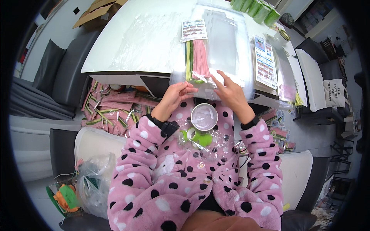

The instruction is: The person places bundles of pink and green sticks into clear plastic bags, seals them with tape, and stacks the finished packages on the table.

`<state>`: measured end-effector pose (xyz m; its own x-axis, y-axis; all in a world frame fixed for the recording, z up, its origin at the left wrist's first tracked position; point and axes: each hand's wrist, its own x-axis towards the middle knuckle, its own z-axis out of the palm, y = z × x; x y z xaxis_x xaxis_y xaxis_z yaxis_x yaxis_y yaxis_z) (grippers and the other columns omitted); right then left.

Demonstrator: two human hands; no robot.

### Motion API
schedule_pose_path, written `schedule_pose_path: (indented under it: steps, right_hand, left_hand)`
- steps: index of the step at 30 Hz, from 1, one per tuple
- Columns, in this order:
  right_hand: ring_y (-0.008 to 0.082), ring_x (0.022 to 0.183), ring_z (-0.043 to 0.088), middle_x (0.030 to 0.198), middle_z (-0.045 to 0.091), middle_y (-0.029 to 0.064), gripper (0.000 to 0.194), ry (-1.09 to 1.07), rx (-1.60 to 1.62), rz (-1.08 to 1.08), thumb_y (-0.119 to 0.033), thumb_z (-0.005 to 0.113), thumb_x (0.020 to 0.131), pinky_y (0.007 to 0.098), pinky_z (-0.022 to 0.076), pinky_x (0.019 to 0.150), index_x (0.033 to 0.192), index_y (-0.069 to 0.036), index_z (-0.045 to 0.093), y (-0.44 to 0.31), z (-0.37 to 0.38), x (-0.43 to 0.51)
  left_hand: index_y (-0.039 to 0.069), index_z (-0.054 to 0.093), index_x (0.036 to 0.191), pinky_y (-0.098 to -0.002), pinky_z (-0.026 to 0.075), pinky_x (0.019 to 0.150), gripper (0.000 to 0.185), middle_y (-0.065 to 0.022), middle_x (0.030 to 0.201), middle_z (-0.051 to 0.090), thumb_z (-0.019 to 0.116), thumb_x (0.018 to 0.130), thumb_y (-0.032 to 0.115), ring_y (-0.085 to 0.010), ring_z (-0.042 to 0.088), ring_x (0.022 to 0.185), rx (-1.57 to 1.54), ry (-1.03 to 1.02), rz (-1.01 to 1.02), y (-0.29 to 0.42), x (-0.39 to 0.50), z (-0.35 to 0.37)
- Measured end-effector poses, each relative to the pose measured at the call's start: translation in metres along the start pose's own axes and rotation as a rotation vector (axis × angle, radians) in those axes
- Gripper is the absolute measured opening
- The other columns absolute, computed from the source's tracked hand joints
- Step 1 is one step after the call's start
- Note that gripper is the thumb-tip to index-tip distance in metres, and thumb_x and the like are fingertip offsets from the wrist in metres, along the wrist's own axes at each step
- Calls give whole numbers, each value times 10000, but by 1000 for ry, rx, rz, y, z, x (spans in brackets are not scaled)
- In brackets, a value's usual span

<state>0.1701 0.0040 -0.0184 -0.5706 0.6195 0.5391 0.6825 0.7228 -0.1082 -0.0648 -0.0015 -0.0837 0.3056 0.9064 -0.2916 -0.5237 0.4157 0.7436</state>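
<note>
A clear plastic bag with a bundle of pink stems (200, 59), green and yellow-green strips (189, 60) and a printed card (194, 30) lies at the table's front edge. My left hand (180, 92) is at its lower left corner, fingers curled near the bag's end; whether it pinches the film is unclear. My right hand (230, 90) rests with spread fingers at the lower right of the bundle, over the clear film. Flat clear bags (222, 43) lie stacked beside the bundle. On my lap are a round tub (204, 117) and green tape rolls (204, 139).
A stack of printed cards (264, 65) lies on the right of the white table (112, 49). Green rolls (254, 10) stand at the back right, near a glass jar (282, 36). Filled pink packets (115, 109) are heaped below the table at left. A cardboard box (99, 14) stands behind.
</note>
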Motion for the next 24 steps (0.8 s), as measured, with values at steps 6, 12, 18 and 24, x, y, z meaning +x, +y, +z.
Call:
schedule_pose_path:
  steps: [6, 12, 18, 24]
  right_hand:
    - [194, 769, 605, 1163, 545, 86, 432, 1, 49, -120, -23, 606, 747, 284, 510, 617, 1145, -189, 606, 15, 27, 20]
    - [182, 813, 590, 1188, 526, 113, 317, 79, 569, 82, 4, 603, 782, 261, 499, 667, 1080, -96, 645, 13, 30, 15]
    - [191, 902, 576, 1234, 489, 158, 244, 176, 897, 220, -9, 563, 840, 284, 478, 765, 1069, -20, 644, 10, 1, 2]
    - [198, 1060, 532, 1332, 401, 175, 196, 156, 1118, 388, -71, 541, 882, 316, 401, 919, 1026, -12, 660, 16, -15, -40]
  left_hand:
    - [-18, 549, 1022, -298, 525, 684, 237, -122, 890, 644, 441, 950, 181, -211, 631, 821, 315, 6, 142, 6, -7, -23]
    - [134, 549, 1221, -311, 516, 650, 479, -186, 1339, 394, 665, 759, 87, -221, 612, 767, 1342, 35, 918, 2, -15, -8]
    - [59, 632, 1117, -332, 445, 846, 287, -198, 1351, 392, 585, 834, 78, -276, 521, 1067, 1061, -258, 1100, 28, -5, 30]
    - [38, 678, 1014, -385, 358, 980, 200, -164, 1379, 352, 539, 885, 104, -291, 405, 1224, 755, -284, 826, 12, -9, 60]
